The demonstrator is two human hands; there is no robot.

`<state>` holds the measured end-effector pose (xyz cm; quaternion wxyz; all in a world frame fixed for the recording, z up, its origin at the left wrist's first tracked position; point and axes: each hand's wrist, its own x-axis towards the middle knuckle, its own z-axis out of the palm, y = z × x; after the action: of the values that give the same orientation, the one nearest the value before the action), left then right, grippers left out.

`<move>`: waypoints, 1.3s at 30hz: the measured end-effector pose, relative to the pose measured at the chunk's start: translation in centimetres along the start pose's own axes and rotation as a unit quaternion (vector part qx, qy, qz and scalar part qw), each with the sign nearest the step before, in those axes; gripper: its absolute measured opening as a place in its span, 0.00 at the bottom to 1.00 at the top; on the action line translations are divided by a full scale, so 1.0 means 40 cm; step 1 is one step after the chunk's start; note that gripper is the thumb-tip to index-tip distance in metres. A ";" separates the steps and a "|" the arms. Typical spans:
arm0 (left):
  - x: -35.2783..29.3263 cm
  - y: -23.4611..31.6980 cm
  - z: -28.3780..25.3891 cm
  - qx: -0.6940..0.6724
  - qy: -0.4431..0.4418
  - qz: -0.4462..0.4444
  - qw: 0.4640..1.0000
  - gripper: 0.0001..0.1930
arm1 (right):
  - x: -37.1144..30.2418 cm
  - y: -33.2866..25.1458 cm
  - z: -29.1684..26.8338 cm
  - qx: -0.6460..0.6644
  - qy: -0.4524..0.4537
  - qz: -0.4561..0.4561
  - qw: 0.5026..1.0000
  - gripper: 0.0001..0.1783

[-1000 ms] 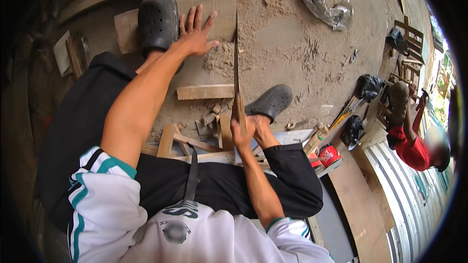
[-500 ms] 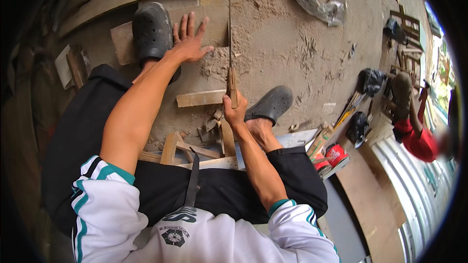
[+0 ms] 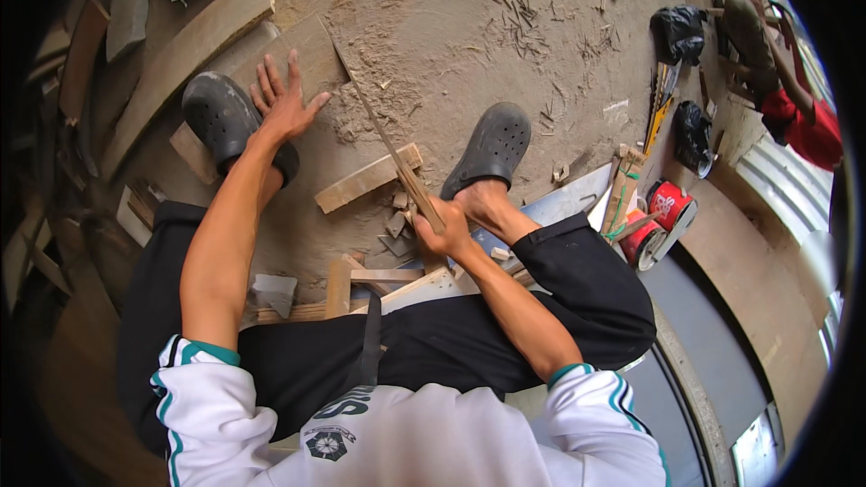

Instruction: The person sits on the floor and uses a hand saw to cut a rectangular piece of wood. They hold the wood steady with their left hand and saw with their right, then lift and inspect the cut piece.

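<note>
My left hand lies with its fingers spread on a flat wooden board on the ground, beside my left foot in a black clog. My right hand is wrapped round the wooden handle of a handsaw. Its thin blade slants away to the far left, its far end at the board's right edge. Whether the teeth touch the wood cannot be made out. A short wood block lies under the saw, near the handle. My right clog rests right of the saw.
A long plank lies beyond my left foot. Wood offcuts lie between my legs. On the right are red cans, black plastic bags and a yellow-edged tool. A person in red is at the far right.
The view has turned, so the board and saw now slant to the upper left. My right hand has drawn the saw back toward me. My left hand stays spread on the board.
</note>
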<state>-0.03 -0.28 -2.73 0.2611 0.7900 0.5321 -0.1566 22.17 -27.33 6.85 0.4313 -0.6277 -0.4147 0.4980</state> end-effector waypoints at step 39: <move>-0.006 0.196 -0.022 0.135 0.113 0.092 0.980 0.28 | -0.128 -0.755 -0.306 -0.211 0.094 -0.011 0.973 0.09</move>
<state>7.09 -2.28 0.01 0.1033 0.8764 0.4569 -0.1117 30.64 -25.18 38.64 0.3313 -0.7439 -0.4748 0.3337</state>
